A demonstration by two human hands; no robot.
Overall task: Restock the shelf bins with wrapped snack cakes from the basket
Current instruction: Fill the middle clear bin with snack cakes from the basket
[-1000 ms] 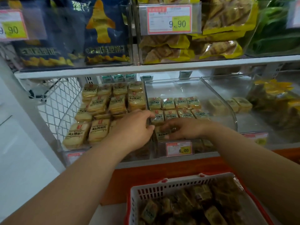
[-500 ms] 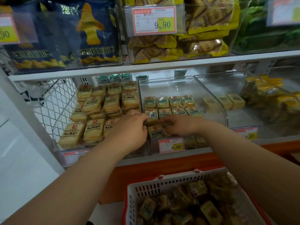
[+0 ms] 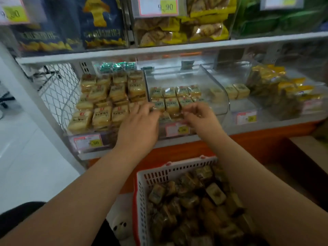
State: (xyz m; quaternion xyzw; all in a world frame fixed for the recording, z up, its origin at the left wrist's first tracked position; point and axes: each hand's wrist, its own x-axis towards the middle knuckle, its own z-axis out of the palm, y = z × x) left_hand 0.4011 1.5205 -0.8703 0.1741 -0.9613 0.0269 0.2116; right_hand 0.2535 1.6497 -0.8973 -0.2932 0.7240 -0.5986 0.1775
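Observation:
A white and red basket (image 3: 177,170) full of wrapped snack cakes (image 3: 214,193) stands low in front of me. On the shelf, the clear middle bin (image 3: 221,96) holds two rows of small wrapped cakes (image 3: 171,105), and one more cake (image 3: 166,118) lies at its front. My left hand (image 3: 140,125) reaches to the bin's front left corner, its straight fingers touching the cakes there. My right hand (image 3: 200,116) hovers at the front right with fingers loosely curled, and I see nothing in it.
The bin to the left is packed with larger yellow wrapped cakes (image 3: 101,116). The bin to the right holds a few pale cakes (image 3: 237,90) and yellow packets (image 3: 276,82). Price tags (image 3: 177,129) hang on the bin fronts. Bagged snacks fill the upper shelf (image 3: 177,46).
Both hands were pressed together on the front cake in the middle bin. They have now drawn slightly apart, and the right hand has lifted off it. My view has tilted down.

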